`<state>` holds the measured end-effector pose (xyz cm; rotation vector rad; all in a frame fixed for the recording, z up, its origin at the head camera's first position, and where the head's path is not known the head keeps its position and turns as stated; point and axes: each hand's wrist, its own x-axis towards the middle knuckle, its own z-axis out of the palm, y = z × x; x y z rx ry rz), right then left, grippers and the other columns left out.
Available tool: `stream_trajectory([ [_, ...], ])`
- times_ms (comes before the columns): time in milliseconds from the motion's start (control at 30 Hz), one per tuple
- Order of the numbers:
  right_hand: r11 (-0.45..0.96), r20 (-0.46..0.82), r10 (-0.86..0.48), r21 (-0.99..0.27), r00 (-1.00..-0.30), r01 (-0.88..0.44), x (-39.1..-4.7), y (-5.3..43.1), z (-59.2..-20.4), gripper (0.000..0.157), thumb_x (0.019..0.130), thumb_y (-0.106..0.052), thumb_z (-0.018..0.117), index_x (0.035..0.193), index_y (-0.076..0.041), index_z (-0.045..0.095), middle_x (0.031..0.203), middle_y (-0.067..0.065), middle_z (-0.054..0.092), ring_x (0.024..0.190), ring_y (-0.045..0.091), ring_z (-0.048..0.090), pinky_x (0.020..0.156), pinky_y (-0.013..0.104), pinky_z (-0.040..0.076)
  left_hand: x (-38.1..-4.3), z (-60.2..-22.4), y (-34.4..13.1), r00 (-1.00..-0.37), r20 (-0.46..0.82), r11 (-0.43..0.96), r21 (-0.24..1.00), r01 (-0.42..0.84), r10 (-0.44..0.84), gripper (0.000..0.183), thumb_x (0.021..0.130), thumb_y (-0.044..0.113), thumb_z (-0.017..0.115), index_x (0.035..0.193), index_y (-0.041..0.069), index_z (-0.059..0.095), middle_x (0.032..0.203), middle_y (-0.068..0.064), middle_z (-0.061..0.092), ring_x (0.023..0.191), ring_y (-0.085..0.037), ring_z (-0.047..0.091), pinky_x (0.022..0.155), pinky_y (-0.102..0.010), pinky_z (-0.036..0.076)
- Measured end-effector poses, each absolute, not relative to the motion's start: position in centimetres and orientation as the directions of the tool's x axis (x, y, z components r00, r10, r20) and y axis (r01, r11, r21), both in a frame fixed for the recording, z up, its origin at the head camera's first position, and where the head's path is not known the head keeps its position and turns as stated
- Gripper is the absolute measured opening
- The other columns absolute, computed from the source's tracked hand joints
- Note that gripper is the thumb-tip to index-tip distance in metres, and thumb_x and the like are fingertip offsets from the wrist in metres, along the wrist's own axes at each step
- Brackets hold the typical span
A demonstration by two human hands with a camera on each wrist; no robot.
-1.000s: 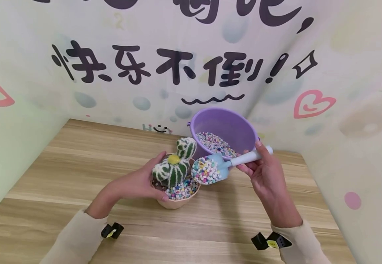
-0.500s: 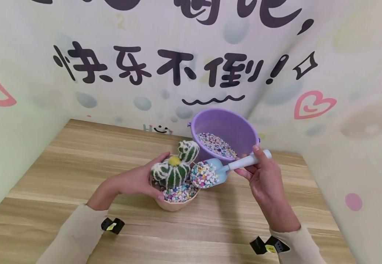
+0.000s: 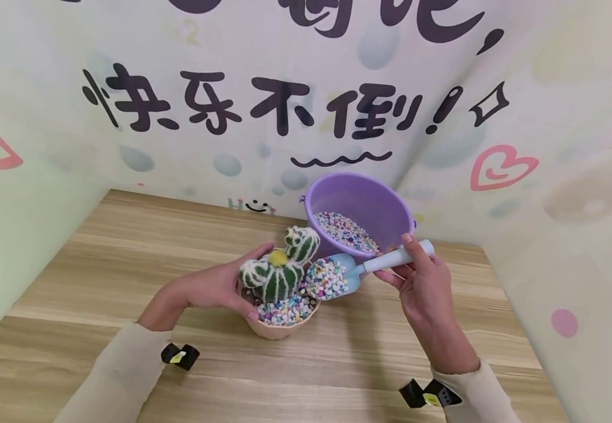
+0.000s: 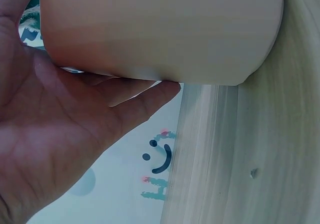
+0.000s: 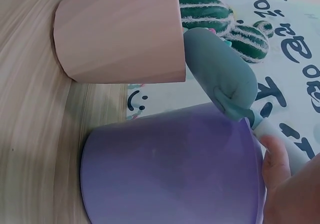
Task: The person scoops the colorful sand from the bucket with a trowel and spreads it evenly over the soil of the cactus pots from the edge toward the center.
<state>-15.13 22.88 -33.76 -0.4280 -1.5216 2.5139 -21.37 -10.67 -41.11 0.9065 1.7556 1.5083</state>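
Observation:
My left hand [image 3: 215, 289] holds a peach-coloured plant pot [image 3: 276, 330] by its left side, thumb near the front rim. In the left wrist view the fingers lie along the wall of the pot [image 4: 165, 33]. A green toy cactus [image 3: 279, 282] with white fuzzy ribs and a yellow top stands in it, among colourful pebbles [image 3: 286, 311]. My right hand [image 3: 426, 288] grips the pale handle of a light blue toy shovel [image 3: 353, 281]. Pebbles fill the blade, whose tip is over the pot's right rim. In the right wrist view the shovel's underside [image 5: 220, 68] shows.
Behind the shovel stands a purple bucket [image 3: 385, 208], with more pebbles [image 3: 345, 231] at its bottom. The wooden table [image 3: 264, 382] meets a printed wall cloth [image 3: 232, 147] at the back and right.
The shovel has dipped slightly and its tip has come a little further over the pot. The cactus and the left hand have shifted slightly.

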Motion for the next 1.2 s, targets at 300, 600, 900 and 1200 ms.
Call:
stream_trajectory([
  [300, -0.421, -0.117, 0.315, -0.907, -0.942, -0.028, -15.3, 22.4, -33.7, 0.028, 0.090, -0.022, 0.071, 0.096, -0.001, 0.055, 0.076, 0.009, 0.070, 0.069, 0.023, 0.073, 0.061, 0.039, 0.059, -21.4, -41.2, -10.7, -0.546, -0.024, 0.084, 0.993, 0.085, 0.837, 0.121, 0.075, 0.009, 0.084, 0.157, 0.023, -0.003, 0.156, -0.009, 0.024, 0.136, -0.031, 0.037, 0.107, -0.033, 0.039],
  [600, -0.393, -0.092, 0.327, -0.918, -0.940, -0.047, -15.5, 21.9, -33.6, 0.029, 0.090, -0.022, 0.071, 0.097, -0.002, 0.052, 0.078, 0.008, 0.069, 0.069, 0.022, 0.072, 0.061, 0.039, 0.060, -21.4, -41.3, -10.7, -0.548, -0.026, 0.088, 0.992, 0.088, 0.836, 0.121, 0.074, 0.009, 0.084, 0.157, 0.024, -0.003, 0.156, -0.007, 0.024, 0.136, -0.030, 0.038, 0.106, -0.031, 0.039],
  [900, -0.331, -0.017, 0.325, -0.939, -0.946, -0.097, -15.6, 21.6, -33.3, 0.026, 0.091, -0.020, 0.069, 0.099, -0.001, 0.053, 0.080, 0.009, 0.070, 0.068, 0.022, 0.072, 0.060, 0.040, 0.059, -21.5, -41.2, -10.7, -0.542, -0.021, 0.077, 0.994, 0.081, 0.840, 0.122, 0.074, 0.008, 0.084, 0.157, 0.024, -0.003, 0.156, -0.009, 0.025, 0.135, -0.030, 0.039, 0.106, -0.032, 0.040],
  [1200, -0.291, 0.028, 0.336, -0.948, -0.941, -0.132, -15.7, 21.5, -33.2, 0.029, 0.090, -0.018, 0.071, 0.102, 0.002, 0.054, 0.081, 0.012, 0.071, 0.067, 0.023, 0.072, 0.059, 0.043, 0.059, -21.6, -41.1, -10.7, -0.526, -0.040, 0.091, 0.993, 0.072, 0.850, 0.122, 0.074, 0.010, 0.084, 0.157, 0.025, -0.003, 0.157, -0.008, 0.024, 0.137, -0.029, 0.037, 0.107, -0.028, 0.038],
])
